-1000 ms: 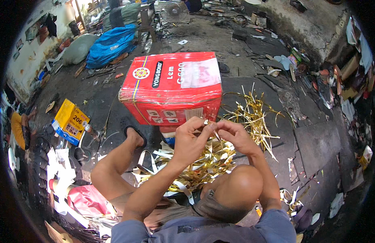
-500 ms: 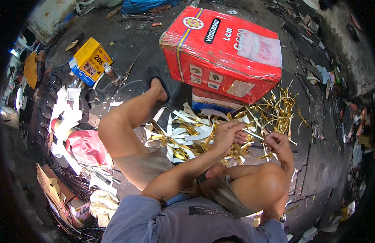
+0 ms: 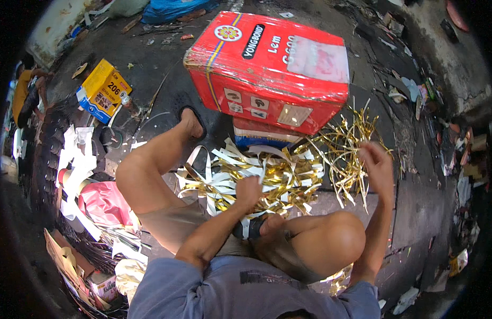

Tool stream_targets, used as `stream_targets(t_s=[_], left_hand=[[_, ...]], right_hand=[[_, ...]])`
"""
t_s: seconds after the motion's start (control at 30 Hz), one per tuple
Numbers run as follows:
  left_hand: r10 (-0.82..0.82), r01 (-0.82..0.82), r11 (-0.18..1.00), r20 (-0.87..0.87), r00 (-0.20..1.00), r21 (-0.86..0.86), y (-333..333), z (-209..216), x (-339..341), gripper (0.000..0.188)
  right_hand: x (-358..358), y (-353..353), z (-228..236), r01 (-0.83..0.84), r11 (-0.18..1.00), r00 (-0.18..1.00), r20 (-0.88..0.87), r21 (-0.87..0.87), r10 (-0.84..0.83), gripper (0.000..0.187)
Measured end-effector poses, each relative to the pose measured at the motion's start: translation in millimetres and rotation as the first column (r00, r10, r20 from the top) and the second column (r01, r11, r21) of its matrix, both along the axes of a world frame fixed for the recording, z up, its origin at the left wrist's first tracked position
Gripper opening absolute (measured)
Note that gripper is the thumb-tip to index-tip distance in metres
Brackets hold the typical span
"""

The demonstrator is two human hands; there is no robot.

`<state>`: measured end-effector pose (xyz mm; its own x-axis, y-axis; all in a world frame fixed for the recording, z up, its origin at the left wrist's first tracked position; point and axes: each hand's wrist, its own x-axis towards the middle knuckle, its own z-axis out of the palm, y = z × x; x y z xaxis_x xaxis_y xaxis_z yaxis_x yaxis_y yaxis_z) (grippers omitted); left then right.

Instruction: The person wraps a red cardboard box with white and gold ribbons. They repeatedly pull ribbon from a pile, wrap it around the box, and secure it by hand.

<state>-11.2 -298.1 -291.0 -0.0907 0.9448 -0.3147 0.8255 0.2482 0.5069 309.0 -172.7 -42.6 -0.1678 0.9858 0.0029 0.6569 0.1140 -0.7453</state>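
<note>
My left hand (image 3: 248, 191) is closed round a white strip (image 3: 263, 173), whose end sticks up past the fingers. Below and beyond it spreads a heap of wide white and gold strips (image 3: 280, 178), lying between my legs and the boxes. To the right, my right hand (image 3: 377, 159) is raised beside a tangle of thin gold strips (image 3: 344, 154). Its fingers look loosely apart, though slightly blurred, and nothing shows in them. My bent right knee (image 3: 336, 239) lies between the two forearms.
A big red carton (image 3: 267, 69) rests on a lower box (image 3: 262, 133) ahead. Left of my outstretched leg are a yellow-and-blue carton (image 3: 104, 90), white scraps (image 3: 78, 154) and red sheet material (image 3: 105, 202). Another person (image 3: 28, 98) is at the far left. Debris lines the right wall.
My hands have moved apart, the left toward me and leftward, the right up over the thin gold strips. The narrow strip stretched between them is no longer there. The view has shifted.
</note>
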Motion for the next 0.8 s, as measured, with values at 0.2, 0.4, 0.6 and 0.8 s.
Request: stream_targets(t_s=[0.2, 0.4, 0.6, 0.8], left_hand=[[-0.412, 0.429, 0.824, -0.129, 0.902, 0.37, 8.3, 151.1, 27.8, 0.013], [-0.47, 0.438, 0.854, 0.054, 0.881, 0.282, 33.4, 290.2, -7.6, 0.026], [-0.474, 0.415, 0.848, 0.123, 0.872, 0.33, 36.9, 320.6, -45.1, 0.033], [-0.409, 0.182, 0.802, 0.3, 0.862, 0.569, 38.2, 309.6, -47.3, 0.039]], right_hand=[[-79.7, -32.0, 33.8, -0.619, 0.765, 0.785, -0.125, -0.176, 0.607, 0.041], [-123.3, -20.3, 52.6, -0.738, 0.66, 0.672, -0.251, -0.141, 0.697, 0.053], [-144.4, -19.3, 68.3, -0.73, 0.624, 0.684, -0.291, -0.278, 0.669, 0.022], [-158.1, -22.8, 85.5, -0.62, 0.785, 0.784, -0.048, -0.008, 0.619, 0.016]])
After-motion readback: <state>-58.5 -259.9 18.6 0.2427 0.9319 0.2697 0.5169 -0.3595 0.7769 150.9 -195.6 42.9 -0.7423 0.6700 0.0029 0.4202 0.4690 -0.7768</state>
